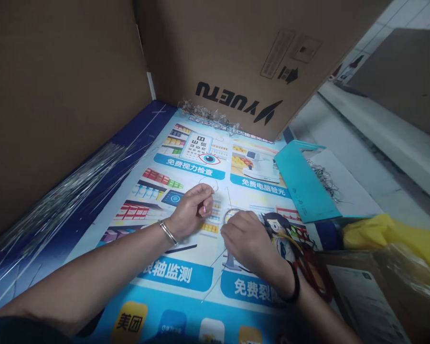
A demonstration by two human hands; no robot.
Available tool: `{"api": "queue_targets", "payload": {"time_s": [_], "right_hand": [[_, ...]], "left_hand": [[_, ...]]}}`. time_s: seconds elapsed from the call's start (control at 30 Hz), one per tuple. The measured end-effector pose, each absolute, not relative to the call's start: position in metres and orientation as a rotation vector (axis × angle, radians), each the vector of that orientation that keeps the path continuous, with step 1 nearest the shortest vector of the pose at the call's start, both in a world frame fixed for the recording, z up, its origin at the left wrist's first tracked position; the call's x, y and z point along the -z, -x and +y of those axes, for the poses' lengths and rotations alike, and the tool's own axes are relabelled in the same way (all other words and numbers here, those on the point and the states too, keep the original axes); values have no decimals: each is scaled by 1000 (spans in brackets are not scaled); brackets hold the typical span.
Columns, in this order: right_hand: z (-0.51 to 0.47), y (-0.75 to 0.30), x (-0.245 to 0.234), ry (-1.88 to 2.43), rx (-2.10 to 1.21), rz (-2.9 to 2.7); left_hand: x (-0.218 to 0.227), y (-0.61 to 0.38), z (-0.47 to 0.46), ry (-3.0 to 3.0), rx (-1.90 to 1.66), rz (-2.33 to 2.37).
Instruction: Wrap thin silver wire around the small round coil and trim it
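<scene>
My left hand, with a silver bangle at the wrist, has its fingers pinched on a thin wire that curves into a loop above the fingertips. Close by to the right, my right hand is closed around another thin wire. One end rises above its knuckles, and fine strands run down to the left below it. The two hands are a small gap apart over a printed poster sheet. My right fingers hide how the wire is held.
Loose straight wires lie along the left. Clear-tipped pieces are heaped before the cardboard box. At right are a turquoise folder, dark bent wires, yellow plastic, a red-handled tool and another cardboard box.
</scene>
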State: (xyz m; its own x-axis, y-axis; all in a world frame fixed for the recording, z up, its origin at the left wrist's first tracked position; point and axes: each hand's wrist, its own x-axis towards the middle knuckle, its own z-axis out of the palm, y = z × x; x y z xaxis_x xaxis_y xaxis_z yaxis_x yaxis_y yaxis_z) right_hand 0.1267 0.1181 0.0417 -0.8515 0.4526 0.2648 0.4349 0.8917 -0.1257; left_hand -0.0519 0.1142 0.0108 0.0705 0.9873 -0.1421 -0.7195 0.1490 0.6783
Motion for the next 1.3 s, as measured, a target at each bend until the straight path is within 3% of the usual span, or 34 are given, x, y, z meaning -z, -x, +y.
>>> {"api": "queue_targets", "payload": {"time_s": [0.23,0.37,0.8,1.3], "right_hand": [[121,-139,-45,939,-1491,-1637],[116,-133,-37,828,-1874,-1226],[118,-132,-21,757,-2038,-1081],[119,-131,-27,767,-1956,-1174]], "left_hand": [[-25,35,86,-843,-1168,817],[-30,29,76,-954,-1103,885],[-34,26,73,-1045,-1107,941],[-43,27,75,-1131,-1098,1073]]}}
